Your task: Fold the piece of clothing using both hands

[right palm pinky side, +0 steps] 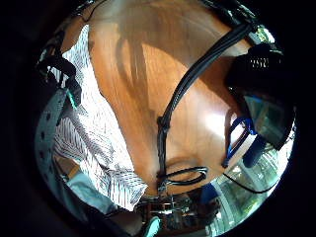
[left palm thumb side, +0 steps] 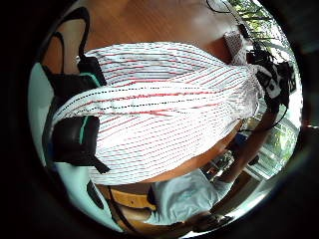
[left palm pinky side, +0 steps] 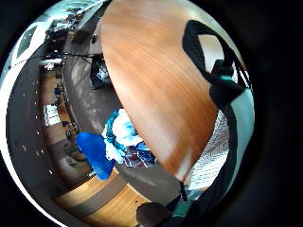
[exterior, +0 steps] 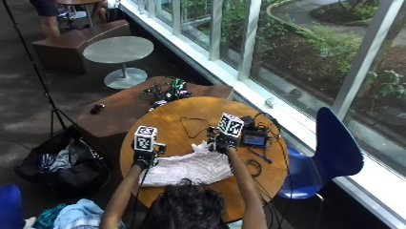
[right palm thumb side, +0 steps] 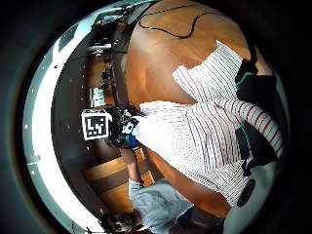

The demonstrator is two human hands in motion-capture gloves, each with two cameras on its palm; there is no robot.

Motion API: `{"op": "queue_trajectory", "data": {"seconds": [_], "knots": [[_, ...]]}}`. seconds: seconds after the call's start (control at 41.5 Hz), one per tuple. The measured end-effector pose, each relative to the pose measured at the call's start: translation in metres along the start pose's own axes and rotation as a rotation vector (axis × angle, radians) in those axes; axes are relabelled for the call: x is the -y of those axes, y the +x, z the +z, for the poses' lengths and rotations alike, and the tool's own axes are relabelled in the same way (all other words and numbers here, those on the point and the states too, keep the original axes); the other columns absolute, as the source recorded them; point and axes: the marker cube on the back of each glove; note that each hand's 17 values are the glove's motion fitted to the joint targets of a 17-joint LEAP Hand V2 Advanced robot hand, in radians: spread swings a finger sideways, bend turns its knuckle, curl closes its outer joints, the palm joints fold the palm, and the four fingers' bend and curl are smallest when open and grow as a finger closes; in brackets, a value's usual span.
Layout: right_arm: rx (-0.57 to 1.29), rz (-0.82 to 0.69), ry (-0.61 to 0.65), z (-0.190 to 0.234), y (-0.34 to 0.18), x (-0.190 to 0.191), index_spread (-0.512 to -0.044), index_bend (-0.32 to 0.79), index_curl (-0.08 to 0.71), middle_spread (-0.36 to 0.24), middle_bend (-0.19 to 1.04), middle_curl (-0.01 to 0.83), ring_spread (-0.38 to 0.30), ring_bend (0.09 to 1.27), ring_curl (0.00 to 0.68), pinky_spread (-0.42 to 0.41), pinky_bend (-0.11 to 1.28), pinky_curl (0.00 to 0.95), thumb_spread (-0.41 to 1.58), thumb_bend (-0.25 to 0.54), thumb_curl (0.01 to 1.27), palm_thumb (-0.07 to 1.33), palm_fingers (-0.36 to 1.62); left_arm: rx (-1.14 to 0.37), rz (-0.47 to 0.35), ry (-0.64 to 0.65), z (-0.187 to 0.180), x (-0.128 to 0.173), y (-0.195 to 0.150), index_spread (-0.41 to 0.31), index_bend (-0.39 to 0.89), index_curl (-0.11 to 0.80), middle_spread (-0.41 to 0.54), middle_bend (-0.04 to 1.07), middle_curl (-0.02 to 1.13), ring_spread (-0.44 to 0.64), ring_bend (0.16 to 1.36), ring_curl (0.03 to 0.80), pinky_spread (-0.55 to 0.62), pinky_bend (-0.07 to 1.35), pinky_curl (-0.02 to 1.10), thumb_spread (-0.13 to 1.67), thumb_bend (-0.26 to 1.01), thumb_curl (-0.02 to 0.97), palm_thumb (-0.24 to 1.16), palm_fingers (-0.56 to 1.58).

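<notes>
Striped white garment point(exterior: 189, 168) on tabletop point(exterior: 190, 114); left hand point(exterior: 145, 157) and right hand point(exterior: 222, 141) pinch its far edge. Risk: uneven lift skews fold; hem may snag cables point(exterior: 190, 128) beyond garment.

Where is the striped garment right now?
In the outside view, the striped garment lies on the round wooden table at its near edge, held between the left hand and right hand.

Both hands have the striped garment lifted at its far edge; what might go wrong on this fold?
The right hand pinches only a small corner of the striped garment, so it may slip mid-fold. The left hand holds a wider bunch, so the fold may land crooked. Loose cables lie just beyond the cloth and may snag.
</notes>
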Motion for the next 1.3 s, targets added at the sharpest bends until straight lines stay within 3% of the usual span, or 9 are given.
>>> {"op": "queue_trajectory", "data": {"seconds": [0.072,0.169,0.289,0.434,0.627,0.796,0.988,1.133,1.302], "knots": [[0.096,0.034,0.151,0.001,0.014,-0.011,-0.242,0.07,0.314,-0.140,0.30,0.442,-0.204,0.72,0.449,-0.238,0.49,0.394,1.02,0.176,0.38,1.10,1.19,0.034,-0.038,0.137,-0.005,-0.015,0.000,-0.354,0.23,0.453,-0.384,0.48,0.50,-0.41,0.74,0.434,-0.27,0.21,0.38,1.13,0.00,0.371,0.75,1.29],[0.153,0.194,0.412,0.004,0.033,-0.058,-0.238,0.15,0.337,-0.110,0.24,0.440,-0.150,0.58,0.435,-0.117,0.44,0.409,1.06,0.159,0.37,1.08,0.82,0.186,-0.080,0.451,-0.003,-0.033,0.003,-0.287,0.12,0.425,-0.326,0.37,0.48,-0.37,0.66,0.422,-0.18,0.24,0.40,1.13,-0.03,0.362,0.69,0.96],[-0.048,0.446,0.604,0.012,0.050,-0.120,-0.226,0.12,0.323,-0.076,0.23,0.436,-0.122,0.53,0.412,-0.062,0.44,0.399,1.10,0.108,0.37,1.03,0.87,0.292,-0.043,0.770,0.004,-0.052,0.026,-0.258,0.13,0.414,-0.295,0.32,0.47,-0.32,0.57,0.399,-0.13,0.25,0.42,1.13,-0.04,0.353,0.64,0.91],[-0.181,0.618,0.459,0.040,0.066,-0.151,-0.214,-0.02,0.246,-0.061,0.23,0.439,-0.131,0.65,0.422,-0.123,0.57,0.415,1.15,-0.078,0.32,0.72,1.10,0.228,-0.034,0.498,0.059,-0.051,0.039,-0.242,0.14,0.400,-0.272,0.24,0.44,-0.27,0.50,0.368,-0.07,0.23,0.41,1.20,-0.02,0.335,0.58,0.85],[-0.133,0.637,0.305,0.067,0.070,-0.142,-0.222,-0.07,0.145,-0.052,0.23,0.455,-0.131,0.77,0.477,-0.184,0.73,0.477,1.20,-0.045,0.29,0.53,1.03,0.045,-0.025,0.280,0.082,-0.045,0.038,-0.176,0.10,0.365,-0.150,0.13,0.42,-0.12,0.48,0.375,0.08,0.28,0.44,1.38,-0.03,0.275,0.43,0.58],[-0.041,0.609,0.350,0.068,0.074,-0.133,-0.221,0.04,0.124,0.014,0.14,0.421,-0.134,0.80,0.487,-0.222,0.83,0.503,1.26,0.090,0.35,0.77,0.99,0.018,-0.015,0.306,0.082,-0.043,0.035,-0.145,0.11,0.336,-0.084,0.16,0.39,-0.02,0.48,0.359,0.15,0.36,0.45,1.49,-0.02,0.230,0.32,0.51],[0.208,0.411,0.547,0.019,0.016,-0.105,-0.200,0.09,0.156,-0.037,0.20,0.434,-0.173,0.76,0.473,-0.257,0.80,0.488,1.14,0.193,0.44,1.06,1.11,0.016,-0.002,0.358,0.058,-0.064,0.028,-0.140,0.14,0.330,-0.073,0.18,0.38,0.00,0.50,0.354,0.20,0.36,0.44,1.54,0.00,0.213,0.27,0.53],[0.125,0.173,0.618,-0.002,-0.084,-0.050,-0.200,0.10,0.172,-0.070,0.21,0.451,-0.182,0.75,0.477,-0.266,0.78,0.483,0.96,0.159,0.48,1.12,1.13,-0.081,-0.045,0.467,0.023,-0.107,0.005,-0.138,0.13,0.325,-0.079,0.19,0.39,0.00,0.51,0.355,0.20,0.36,0.44,1.52,0.00,0.221,0.28,0.55],[-0.165,-0.088,0.519,0.062,-0.202,0.019,-0.221,0.13,0.204,-0.096,0.21,0.461,-0.191,0.73,0.481,-0.272,0.75,0.477,0.80,0.096,0.51,1.14,1.15,-0.174,-0.163,0.551,0.006,-0.162,-0.031,-0.137,0.13,0.321,-0.099,0.19,0.39,-0.02,0.51,0.354,0.21,0.35,0.43,1.50,0.01,0.236,0.32,0.58]]}}
